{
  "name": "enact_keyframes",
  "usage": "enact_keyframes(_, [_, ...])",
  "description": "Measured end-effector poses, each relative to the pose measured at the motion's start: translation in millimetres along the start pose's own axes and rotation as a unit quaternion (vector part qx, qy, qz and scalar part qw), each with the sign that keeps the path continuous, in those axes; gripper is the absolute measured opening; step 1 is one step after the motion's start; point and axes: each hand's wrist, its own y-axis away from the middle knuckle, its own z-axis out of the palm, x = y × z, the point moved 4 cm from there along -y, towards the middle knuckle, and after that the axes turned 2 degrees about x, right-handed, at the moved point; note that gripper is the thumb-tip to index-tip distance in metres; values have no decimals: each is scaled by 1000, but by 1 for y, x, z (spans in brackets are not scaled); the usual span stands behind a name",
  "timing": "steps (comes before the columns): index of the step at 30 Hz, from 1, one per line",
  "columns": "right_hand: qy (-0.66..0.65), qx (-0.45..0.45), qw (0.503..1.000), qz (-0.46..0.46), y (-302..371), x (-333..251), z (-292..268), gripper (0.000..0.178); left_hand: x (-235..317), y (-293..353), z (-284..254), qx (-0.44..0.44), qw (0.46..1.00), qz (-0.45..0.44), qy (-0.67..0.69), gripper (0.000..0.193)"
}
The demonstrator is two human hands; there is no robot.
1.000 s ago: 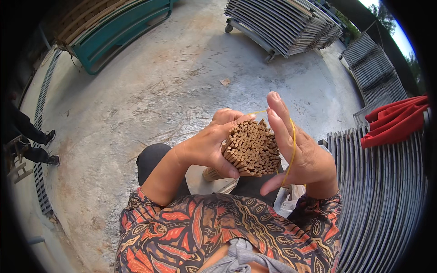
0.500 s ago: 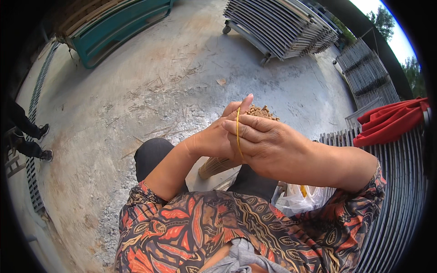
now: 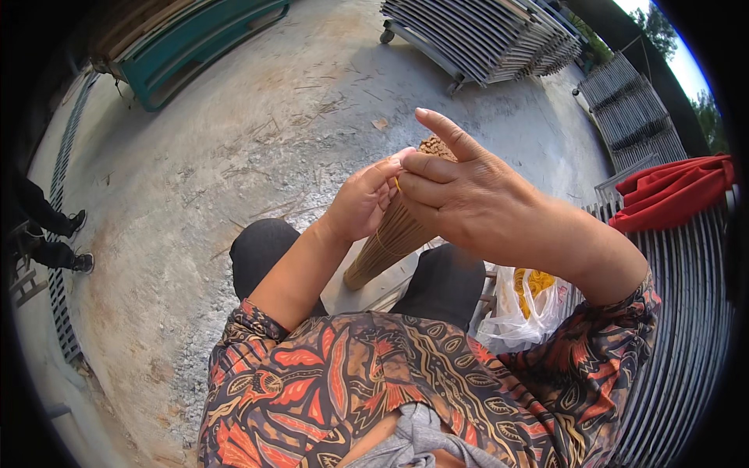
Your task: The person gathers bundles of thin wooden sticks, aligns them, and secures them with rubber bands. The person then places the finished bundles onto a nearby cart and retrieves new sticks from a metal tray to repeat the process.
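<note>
Between my knees stands a bundle of thin incense sticks (image 3: pixel 388 238), tilted, with its brown coated ends (image 3: pixel 435 147) uppermost. A thin band circles its lower part. My left hand (image 3: pixel 365 196) is closed at the upper left side of the bundle, thumb and fingers pinched by a yellow rubber band (image 3: pixel 398 185). Against the upper right side is my right hand (image 3: pixel 476 191), its index finger stretched out and the other fingers bent in at the same rubber band. Its thumb and most of the band are hidden behind the fingers.
By my right knee sits a white plastic bag (image 3: pixel 521 320) with yellow rubber bands (image 3: pixel 534 287). A red cloth (image 3: pixel 672 193) drapes over slatted racks (image 3: pixel 679 312) at right. A rack cart (image 3: pixel 476 43) and green frame (image 3: pixel 195 54) stand farther off. At left are another person's legs (image 3: pixel 51 226).
The rubber band, stretched across my right fingers before, now sits lower at the bundle. My right index finger has straightened, and my hands have shifted, showing more of the sticks.
</note>
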Motion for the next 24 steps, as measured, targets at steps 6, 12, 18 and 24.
enact_keyframes(6, [-115, 347, 931, 1, 35, 36, -29, 55, 10, -7, -18, 128, 990, -6, 61, 22])
enact_keyframes(12, [-413, 600, 666, 160, 87, 37, 70, 70, 7, -16, -61, 211, 974, 35, 71, 17])
enact_keyframes(18, [-595, 521, 544, 279, 60, -4, 184, 109, -4, 6, -21, 236, 954, 81, -168, 42])
enact_keyframes(24, [-613, 461, 544, 340, 25, -48, 269, 108, -73, 38, -95, 217, 842, 41, -492, 44])
